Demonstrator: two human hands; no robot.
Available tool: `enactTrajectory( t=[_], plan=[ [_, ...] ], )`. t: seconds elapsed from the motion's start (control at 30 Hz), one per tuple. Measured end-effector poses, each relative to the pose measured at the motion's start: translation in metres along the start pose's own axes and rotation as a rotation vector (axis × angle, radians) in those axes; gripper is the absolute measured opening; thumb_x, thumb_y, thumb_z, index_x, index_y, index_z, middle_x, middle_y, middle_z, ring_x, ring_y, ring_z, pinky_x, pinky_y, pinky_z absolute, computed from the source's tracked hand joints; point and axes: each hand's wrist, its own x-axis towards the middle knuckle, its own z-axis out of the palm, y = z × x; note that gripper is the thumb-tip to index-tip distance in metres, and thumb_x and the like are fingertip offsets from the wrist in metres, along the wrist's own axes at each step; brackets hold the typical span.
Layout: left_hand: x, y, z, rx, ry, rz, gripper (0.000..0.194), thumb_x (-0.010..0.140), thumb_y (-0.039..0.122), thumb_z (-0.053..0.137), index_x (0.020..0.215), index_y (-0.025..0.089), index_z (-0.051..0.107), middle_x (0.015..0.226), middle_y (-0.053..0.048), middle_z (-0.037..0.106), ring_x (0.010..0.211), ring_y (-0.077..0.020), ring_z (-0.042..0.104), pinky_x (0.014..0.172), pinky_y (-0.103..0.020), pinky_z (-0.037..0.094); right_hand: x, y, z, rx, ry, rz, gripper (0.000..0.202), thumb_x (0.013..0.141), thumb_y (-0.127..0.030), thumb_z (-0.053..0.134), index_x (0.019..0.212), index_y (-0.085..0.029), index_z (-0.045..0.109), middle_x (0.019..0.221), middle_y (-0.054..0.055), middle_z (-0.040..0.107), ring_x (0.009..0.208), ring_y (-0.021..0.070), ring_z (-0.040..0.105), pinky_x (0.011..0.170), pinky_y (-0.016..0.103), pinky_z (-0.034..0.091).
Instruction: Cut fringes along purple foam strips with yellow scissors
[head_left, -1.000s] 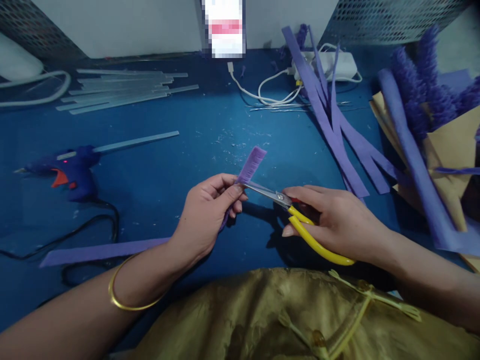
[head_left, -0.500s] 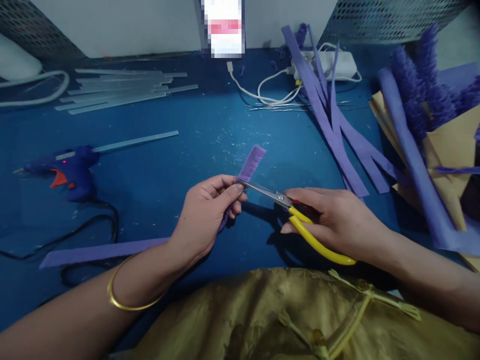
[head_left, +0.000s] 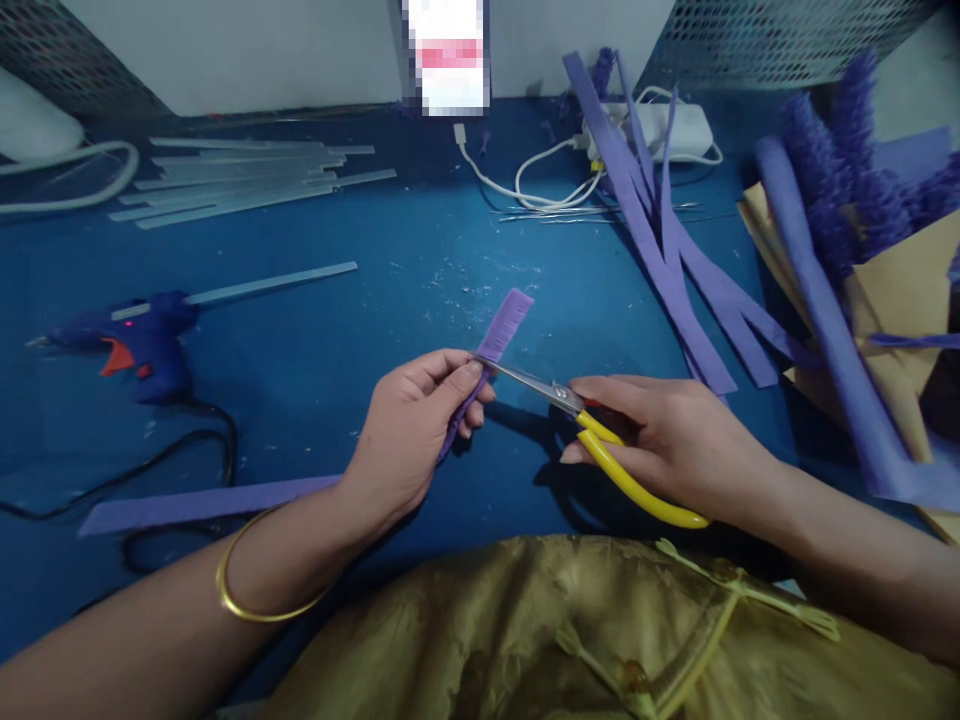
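Note:
Between the thumb and fingers of my left hand (head_left: 427, 420) is a purple strip (head_left: 508, 322) with fine cuts across it, its far end sticking out up and to the right. Part of the strip hangs below the thumb; the rest is hidden by the hand. My right hand (head_left: 667, 440) grips yellow-handled scissors (head_left: 637, 495). Their metal blades lie across the strip right beside my left thumb and look closed or nearly so. Another length of purple strip (head_left: 217, 505) runs out from under my left wrist along the table.
At left lies a blue glue gun (head_left: 150, 340) with its cord. Behind it are several clear glue sticks (head_left: 247, 175). Purple strips (head_left: 645, 230), a white cable (head_left: 510, 190) and a power strip (head_left: 686, 130) are at back right. Wrapped purple flowers (head_left: 862, 180) stand far right.
My left thumb has shifted slightly back, showing more of the strip below the blades. The scissors have barely moved.

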Motion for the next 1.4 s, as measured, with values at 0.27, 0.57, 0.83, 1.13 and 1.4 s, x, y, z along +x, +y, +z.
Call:
enactTrajectory(
  t=[0.27, 0.57, 0.83, 1.13, 1.4],
  plan=[
    [0.0004, 0.0002, -0.0004, -0.003, 0.004, -0.004, 0.010, 0.080, 0.026, 0.073, 0.075, 0.018, 0.069, 0.065, 0.001, 0.065, 0.050, -0.0073, 0.052, 0.047, -0.019, 0.040, 0.0011, 0.0007, 0.0027, -0.018, 0.019, -0.008, 0.043, 0.091, -0.058, 0.060, 0.109, -0.020, 0.069, 0.079, 0.004, 0.070, 0.059, 0.0161, 0.058, 0.053, 0.026, 0.040],
    [-0.0009, -0.0002, -0.0010, 0.000, -0.020, -0.009, 0.010, 0.081, 0.025, 0.073, 0.077, 0.017, 0.068, 0.065, 0.002, 0.065, 0.050, -0.0070, 0.052, 0.046, -0.019, 0.040, 0.0012, 0.0002, 0.0016, -0.003, -0.006, 0.001, 0.042, 0.090, -0.055, 0.063, 0.112, -0.019, 0.068, 0.083, 0.005, 0.071, 0.061, 0.0167, 0.060, 0.054, 0.026, 0.042],
    [0.0008, 0.0042, -0.0024, -0.036, -0.049, -0.060, 0.010, 0.080, 0.023, 0.074, 0.075, 0.015, 0.069, 0.063, 0.001, 0.063, 0.048, -0.0060, 0.051, 0.046, -0.017, 0.039, 0.0003, -0.0023, -0.0019, 0.077, -0.032, 0.016, 0.036, 0.091, -0.053, 0.063, 0.104, -0.020, 0.069, 0.076, 0.001, 0.068, 0.062, 0.0158, 0.057, 0.057, 0.027, 0.039],
    [-0.0003, 0.0027, -0.0022, -0.056, -0.042, -0.031, 0.010, 0.079, 0.024, 0.076, 0.078, 0.015, 0.071, 0.065, 0.001, 0.066, 0.050, -0.0065, 0.053, 0.046, -0.017, 0.041, 0.0018, -0.0008, -0.0019, 0.158, -0.045, 0.053, 0.036, 0.090, -0.056, 0.063, 0.099, -0.022, 0.069, 0.072, -0.001, 0.063, 0.061, 0.0142, 0.052, 0.056, 0.026, 0.038],
    [0.0003, 0.0013, -0.0019, -0.004, -0.007, -0.026, 0.013, 0.077, 0.026, 0.078, 0.077, 0.015, 0.071, 0.064, 0.001, 0.066, 0.048, -0.0067, 0.053, 0.044, -0.018, 0.040, 0.0009, 0.0009, 0.0019, 0.046, 0.012, 0.032, 0.041, 0.088, -0.056, 0.066, 0.110, -0.021, 0.069, 0.078, 0.001, 0.067, 0.063, 0.0162, 0.058, 0.056, 0.027, 0.040]
  ],
)
